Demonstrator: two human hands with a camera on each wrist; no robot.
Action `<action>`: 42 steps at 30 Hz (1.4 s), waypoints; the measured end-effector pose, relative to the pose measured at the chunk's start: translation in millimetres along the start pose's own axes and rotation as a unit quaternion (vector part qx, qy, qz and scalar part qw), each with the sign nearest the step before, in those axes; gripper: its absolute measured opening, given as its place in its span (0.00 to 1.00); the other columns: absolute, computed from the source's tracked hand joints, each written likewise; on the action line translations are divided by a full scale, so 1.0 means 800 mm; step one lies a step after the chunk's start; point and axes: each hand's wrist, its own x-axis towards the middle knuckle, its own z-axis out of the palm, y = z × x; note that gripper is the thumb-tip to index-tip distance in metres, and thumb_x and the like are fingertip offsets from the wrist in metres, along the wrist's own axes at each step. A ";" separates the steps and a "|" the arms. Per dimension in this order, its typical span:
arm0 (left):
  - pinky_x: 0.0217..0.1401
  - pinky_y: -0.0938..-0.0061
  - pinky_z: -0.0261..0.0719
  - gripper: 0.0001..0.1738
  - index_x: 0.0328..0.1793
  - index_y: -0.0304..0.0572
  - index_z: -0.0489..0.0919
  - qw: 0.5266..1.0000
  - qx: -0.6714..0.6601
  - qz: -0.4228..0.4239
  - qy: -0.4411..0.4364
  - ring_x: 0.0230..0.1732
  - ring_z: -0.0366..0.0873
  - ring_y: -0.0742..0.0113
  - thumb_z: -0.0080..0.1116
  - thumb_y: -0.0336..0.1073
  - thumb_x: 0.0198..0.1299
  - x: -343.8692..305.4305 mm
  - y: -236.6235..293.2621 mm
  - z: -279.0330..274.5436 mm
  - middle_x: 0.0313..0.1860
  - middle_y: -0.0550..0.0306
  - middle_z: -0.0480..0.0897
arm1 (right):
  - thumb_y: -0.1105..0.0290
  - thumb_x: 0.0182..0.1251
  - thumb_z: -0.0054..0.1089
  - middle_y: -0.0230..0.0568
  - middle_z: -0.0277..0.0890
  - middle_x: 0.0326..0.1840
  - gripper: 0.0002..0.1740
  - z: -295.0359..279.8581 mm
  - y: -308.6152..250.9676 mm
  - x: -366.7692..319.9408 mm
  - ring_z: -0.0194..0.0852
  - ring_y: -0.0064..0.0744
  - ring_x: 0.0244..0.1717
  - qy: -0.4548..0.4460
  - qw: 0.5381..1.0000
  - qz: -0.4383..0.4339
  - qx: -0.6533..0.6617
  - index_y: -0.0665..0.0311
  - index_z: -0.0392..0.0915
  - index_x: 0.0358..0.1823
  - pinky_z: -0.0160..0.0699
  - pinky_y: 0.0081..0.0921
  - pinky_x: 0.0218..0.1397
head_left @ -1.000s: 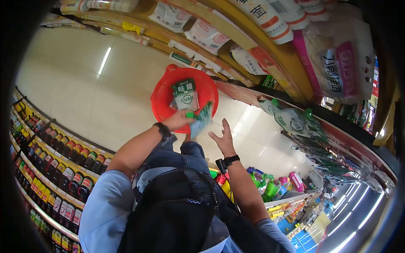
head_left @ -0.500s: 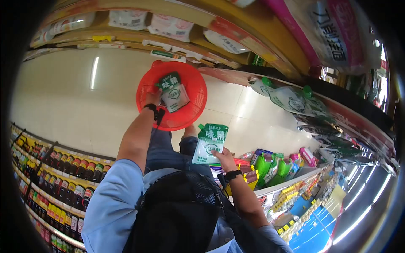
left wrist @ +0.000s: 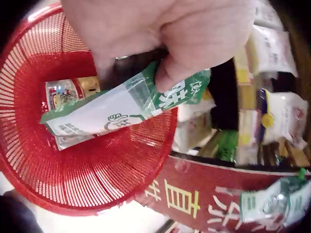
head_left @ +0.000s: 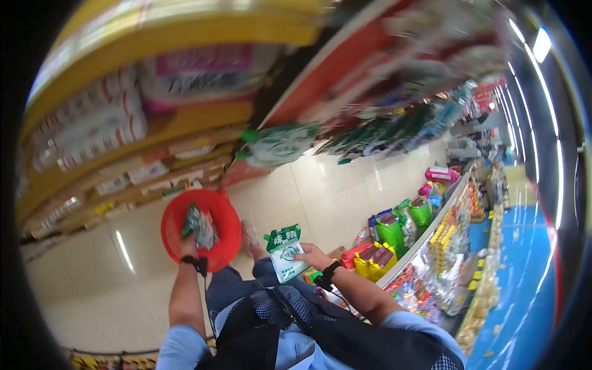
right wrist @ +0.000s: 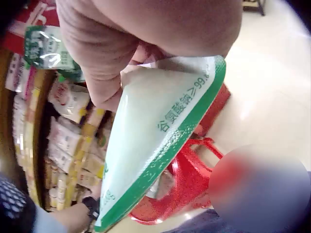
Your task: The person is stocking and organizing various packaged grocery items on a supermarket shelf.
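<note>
My left hand (head_left: 188, 245) reaches into a red plastic basket (head_left: 232, 228) and grips the top of a green-and-white seasoning pouch (left wrist: 109, 109). In the left wrist view that pouch slants over the basket, and a smaller packet (left wrist: 60, 92) lies beneath it. Off to the right, in front of my legs, my right hand (head_left: 316, 256) pinches the side of a similar seasoning pouch (head_left: 286, 254), its printed front facing up. The right wrist view shows this pouch's white panel (right wrist: 146, 114) with a green edge, bent near the fingers.
Shelves with white bags (head_left: 102, 123) run along the far left. Green-and-white pouches (head_left: 277, 145) hang from a red-edged display ahead. Bright bagged goods (head_left: 388, 231) line a low counter (head_left: 394, 279) on the right. Pale tiled floor (head_left: 327, 191) lies between.
A pouch has passed from my left hand to my right, which was empty. My left hand went into the basket and now holds another pouch. The head view has swung rightward.
</note>
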 end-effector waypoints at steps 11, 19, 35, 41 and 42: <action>0.56 0.76 0.72 0.14 0.56 0.36 0.75 0.933 0.155 0.181 -0.270 0.50 0.75 0.71 0.53 0.25 0.65 -0.317 0.221 0.142 0.49 0.61 0.79 | 0.74 0.63 0.61 0.34 0.79 0.51 0.20 0.020 -0.187 -0.047 0.76 0.23 0.49 -0.217 0.947 -0.236 0.011 0.67 0.75 0.57 0.74 0.24 0.57; 0.44 0.81 0.70 0.03 0.44 0.43 0.71 0.887 0.202 0.240 -0.340 0.40 0.68 0.81 0.54 0.28 0.67 -0.410 0.247 0.200 0.39 0.68 0.72 | 0.65 0.66 0.65 0.35 0.79 0.52 0.22 0.005 -0.203 -0.029 0.77 0.26 0.50 -0.230 0.946 -0.213 0.083 0.66 0.75 0.58 0.75 0.26 0.57; 0.53 0.76 0.73 0.13 0.57 0.38 0.73 0.923 0.184 0.208 -0.267 0.46 0.74 0.75 0.53 0.30 0.68 -0.399 0.207 0.210 0.47 0.64 0.78 | 0.56 0.52 0.74 0.44 0.85 0.34 0.22 -0.032 -0.501 -0.095 0.84 0.31 0.36 -0.092 0.803 -0.515 -0.287 0.67 0.83 0.40 0.77 0.29 0.42; 0.55 0.76 0.73 0.14 0.58 0.37 0.73 0.932 0.143 0.215 -0.255 0.50 0.75 0.73 0.52 0.29 0.67 -0.382 0.207 0.195 0.50 0.62 0.80 | 0.59 0.52 0.74 0.42 0.85 0.35 0.21 -0.018 -0.541 -0.121 0.83 0.31 0.36 -0.095 0.821 -0.486 -0.284 0.66 0.83 0.41 0.76 0.28 0.44; 0.56 0.76 0.73 0.14 0.58 0.37 0.73 0.931 0.138 0.220 -0.255 0.50 0.76 0.73 0.52 0.29 0.67 -0.376 0.205 0.192 0.50 0.62 0.80 | 0.59 0.52 0.74 0.43 0.85 0.35 0.20 -0.018 -0.542 -0.116 0.83 0.31 0.36 -0.099 0.819 -0.490 -0.280 0.67 0.83 0.41 0.76 0.28 0.43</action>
